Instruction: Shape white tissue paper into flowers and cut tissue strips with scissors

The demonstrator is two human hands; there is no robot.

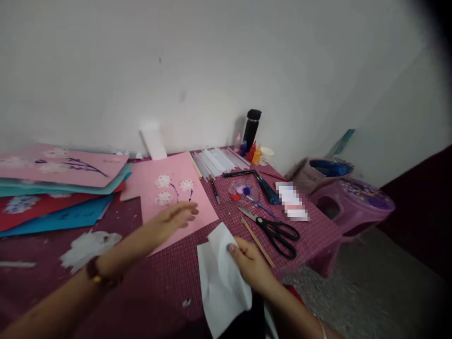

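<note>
My left hand (178,217) is over a pink sheet (176,174) with white flower shapes and purple stems. Its fingers are stretched out, slightly blurred, with nothing between them. White paper (222,278) hangs at the table's front edge, pinched at its upper right by my right hand (249,261). Just right of that hand lie a wooden stick (258,242) and open black-handled scissors (277,231). A palette (243,189) with red, lilac and blue paint sits behind them, a paintbrush (261,206) across its edge.
Stacked coloured sheets (70,169) and crumpled white material (88,247) lie left. Clear strips (219,161), paint bottles (252,151), a black flask (251,128) and a cup (266,155) stand or lie at the back. A pink stool (353,212) is right of the table.
</note>
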